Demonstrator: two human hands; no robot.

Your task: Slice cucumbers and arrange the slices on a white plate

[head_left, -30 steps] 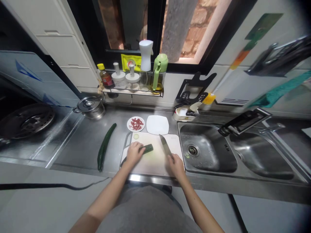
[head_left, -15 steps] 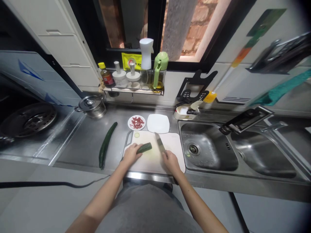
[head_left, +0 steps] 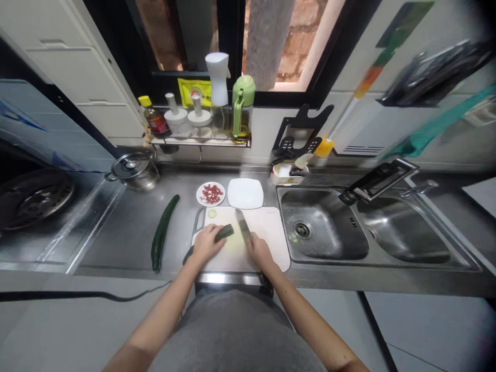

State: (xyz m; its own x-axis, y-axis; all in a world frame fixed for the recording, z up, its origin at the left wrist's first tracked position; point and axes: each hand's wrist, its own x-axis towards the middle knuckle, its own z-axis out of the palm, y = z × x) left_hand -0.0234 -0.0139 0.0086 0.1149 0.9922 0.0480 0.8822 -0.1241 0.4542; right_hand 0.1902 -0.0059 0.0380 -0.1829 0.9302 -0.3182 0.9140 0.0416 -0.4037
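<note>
my left fingers (head_left: 212,231) hold a cucumber (head_left: 225,232) on the white cutting board (head_left: 273,232); my right fingers (head_left: 252,243) squeeze a knife (head_left: 243,224).

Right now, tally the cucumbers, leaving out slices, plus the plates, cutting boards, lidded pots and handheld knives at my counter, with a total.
Cucumbers: 2, the loose cucumber and the held cucumber under your left hand
Plates: 2, the round plate and the square plate
Cutting board: 1
Lidded pot: 1
Knife: 1, in your right hand
Total: 7
</note>
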